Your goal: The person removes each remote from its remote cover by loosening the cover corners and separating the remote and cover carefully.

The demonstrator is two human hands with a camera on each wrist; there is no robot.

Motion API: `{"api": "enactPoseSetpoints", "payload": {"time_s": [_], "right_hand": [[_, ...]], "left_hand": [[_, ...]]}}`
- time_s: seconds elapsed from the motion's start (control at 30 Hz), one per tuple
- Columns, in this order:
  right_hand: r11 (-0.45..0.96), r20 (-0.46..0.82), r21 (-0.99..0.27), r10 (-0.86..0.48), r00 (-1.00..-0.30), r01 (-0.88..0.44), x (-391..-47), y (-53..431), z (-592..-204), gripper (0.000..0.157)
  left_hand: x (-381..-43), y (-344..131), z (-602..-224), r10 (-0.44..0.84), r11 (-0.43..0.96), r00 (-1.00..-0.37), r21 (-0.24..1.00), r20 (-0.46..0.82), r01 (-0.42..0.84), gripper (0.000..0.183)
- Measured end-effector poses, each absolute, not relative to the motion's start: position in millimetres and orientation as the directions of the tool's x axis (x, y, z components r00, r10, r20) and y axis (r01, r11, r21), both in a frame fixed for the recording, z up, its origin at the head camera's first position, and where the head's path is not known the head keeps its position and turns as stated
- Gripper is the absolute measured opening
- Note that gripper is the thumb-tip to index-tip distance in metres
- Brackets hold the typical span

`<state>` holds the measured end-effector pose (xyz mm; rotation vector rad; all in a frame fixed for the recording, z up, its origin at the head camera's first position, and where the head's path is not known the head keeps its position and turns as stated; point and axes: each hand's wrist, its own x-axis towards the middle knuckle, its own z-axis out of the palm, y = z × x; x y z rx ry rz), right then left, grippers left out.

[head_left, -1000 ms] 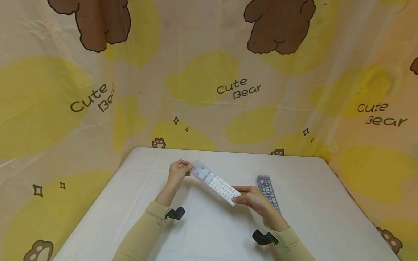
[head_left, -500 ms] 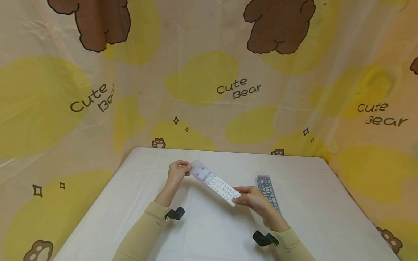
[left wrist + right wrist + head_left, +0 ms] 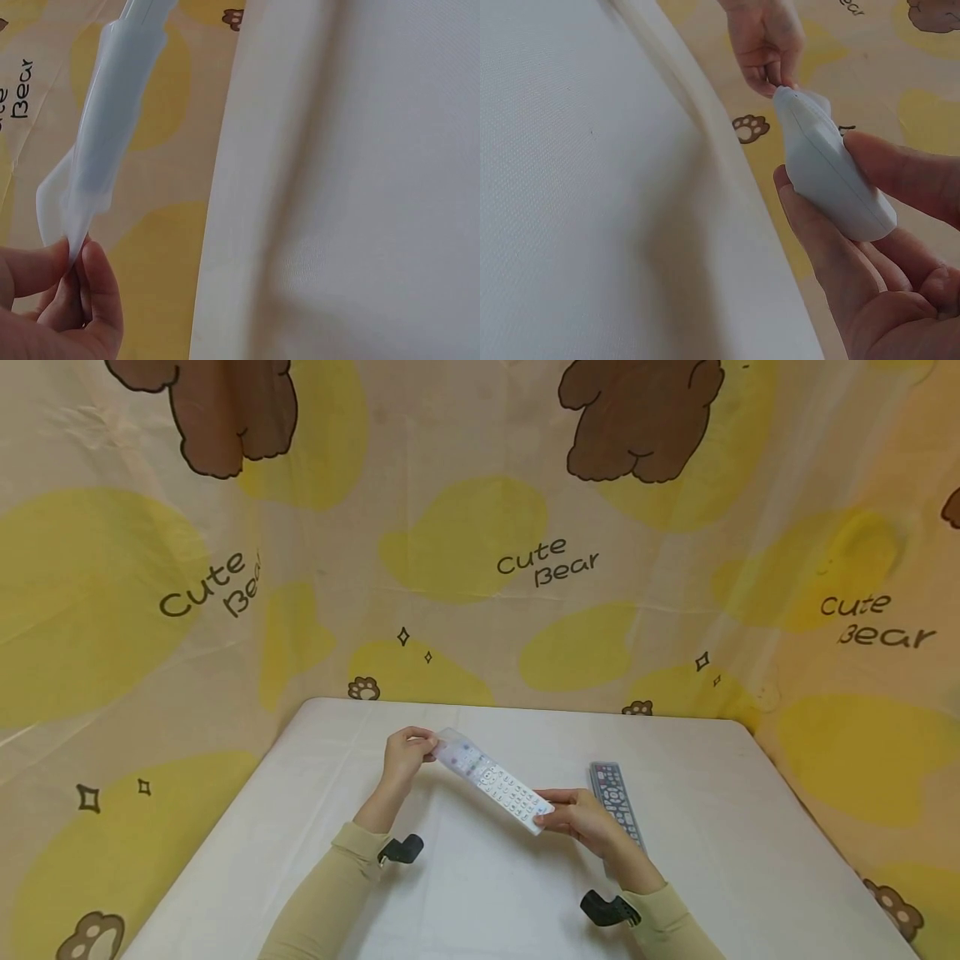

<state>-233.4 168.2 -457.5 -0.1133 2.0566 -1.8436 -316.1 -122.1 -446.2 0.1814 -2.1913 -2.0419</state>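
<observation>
Bear-print curtain (image 3: 450, 435) behind, white table (image 3: 480, 893) below: the left hand (image 3: 406, 758) pinches a clear sleeve (image 3: 455, 748) partly covering a white remote (image 3: 513, 793), which the right hand (image 3: 588, 821) grips near a grey remote (image 3: 614, 793). Tugging too hard could tear the plastic.

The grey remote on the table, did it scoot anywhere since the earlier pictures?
No, the grey remote lies in the same spot, judged against the far edge of the table.
</observation>
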Motion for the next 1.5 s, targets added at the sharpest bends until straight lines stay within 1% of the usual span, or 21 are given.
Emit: {"api": "enactPoseSetpoints", "payload": {"time_s": [0.77,1.07,1.5], "right_hand": [[0.127,-0.208,-0.976,-0.323,-0.923,0.176,-230.6,171.7,-456.6,0.055],[0.082,-0.200,-0.980,-0.342,-0.918,0.183,-232.0,172.8,-460.4,0.055],[0.104,-0.209,-0.977,-0.332,-0.920,0.185,-230.6,173.2,-460.1,0.055]], "left_hand": [[-317.3,-125.1,-446.0,-0.194,0.084,-0.981,0.996,0.015,-0.001,0.014],[-319.6,-126.6,-448.4,-0.201,0.082,-0.980,0.997,0.005,-0.012,0.015],[-317.9,-127.6,-447.4,-0.198,0.086,-0.980,0.996,-0.002,-0.020,0.014]]}}
